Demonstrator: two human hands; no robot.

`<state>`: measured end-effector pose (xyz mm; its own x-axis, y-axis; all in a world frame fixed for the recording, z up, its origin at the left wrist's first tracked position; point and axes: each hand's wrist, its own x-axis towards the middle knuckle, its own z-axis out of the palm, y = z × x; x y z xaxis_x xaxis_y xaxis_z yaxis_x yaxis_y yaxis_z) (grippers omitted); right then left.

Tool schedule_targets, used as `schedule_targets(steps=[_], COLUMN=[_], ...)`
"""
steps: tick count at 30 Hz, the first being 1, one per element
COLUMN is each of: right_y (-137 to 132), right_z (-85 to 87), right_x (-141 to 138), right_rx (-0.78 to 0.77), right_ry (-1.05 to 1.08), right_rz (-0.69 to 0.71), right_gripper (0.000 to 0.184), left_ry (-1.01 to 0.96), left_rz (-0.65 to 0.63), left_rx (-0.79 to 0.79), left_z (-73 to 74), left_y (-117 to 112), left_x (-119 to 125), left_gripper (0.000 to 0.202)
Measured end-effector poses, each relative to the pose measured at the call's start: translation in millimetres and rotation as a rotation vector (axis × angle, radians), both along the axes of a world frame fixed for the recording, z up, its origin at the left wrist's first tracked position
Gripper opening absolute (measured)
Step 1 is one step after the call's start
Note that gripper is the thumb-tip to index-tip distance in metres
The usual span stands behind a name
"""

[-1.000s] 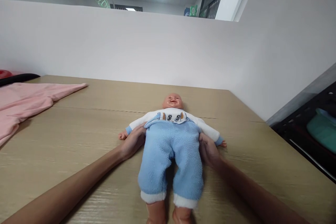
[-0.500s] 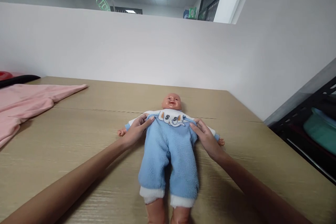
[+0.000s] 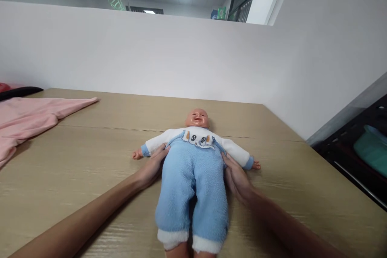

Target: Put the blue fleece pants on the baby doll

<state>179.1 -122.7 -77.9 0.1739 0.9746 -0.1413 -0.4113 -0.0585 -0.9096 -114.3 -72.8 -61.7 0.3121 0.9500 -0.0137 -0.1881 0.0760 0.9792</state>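
A baby doll (image 3: pixel 198 118) lies on its back on the wooden table, head toward the wall and legs toward me. It wears a white and light blue fleece romper (image 3: pixel 178 173) with an animal face stitched on the chest. My left hand (image 3: pixel 153 164) grips the doll's side below its outstretched arm, thumb along the blue fabric. On the opposite side my right hand (image 3: pixel 237 175) holds the doll the same way. The fingers of both hands are partly hidden behind the body. The doll's feet are out of view.
A pink cloth (image 3: pixel 33 115) lies on the table (image 3: pixel 105 145) at left, with a black and a red item behind it. A white low wall (image 3: pixel 151 52) borders the far side. At right stands a dark rack (image 3: pixel 335 151) holding a green thing.
Both hands have moved from the upper edge of the blue bib down to the doll's sides. The doll's sleeves are now more exposed, and its legs sit slightly nearer me.
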Motion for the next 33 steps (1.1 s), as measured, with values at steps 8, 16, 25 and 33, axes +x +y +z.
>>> schedule_targets(steps=[8, 16, 25, 33], right_y=[15, 22, 15, 11], right_z=[-9.0, -10.9, 0.3, 49.0], right_x=[13, 22, 25, 16], right_rx=[0.092, 0.094, 0.141, 0.296], right_ry=[-0.115, -0.131, -0.264, -0.811], right_rz=[-0.075, -0.031, -0.025, -0.017], right_gripper=[0.051, 0.053, 0.029, 0.029], left_ry=[-0.235, -0.241, 0.138, 0.203], left_rz=[-0.002, -0.120, -0.055, 0.051], left_rx=[-0.142, -0.072, 0.207, 0.312], left_z=[0.5, 1.7, 11.1, 9.2], left_y=[6, 27, 30, 26], left_x=[7, -5, -22, -9], left_gripper=[0.045, 0.033, 0.034, 0.034])
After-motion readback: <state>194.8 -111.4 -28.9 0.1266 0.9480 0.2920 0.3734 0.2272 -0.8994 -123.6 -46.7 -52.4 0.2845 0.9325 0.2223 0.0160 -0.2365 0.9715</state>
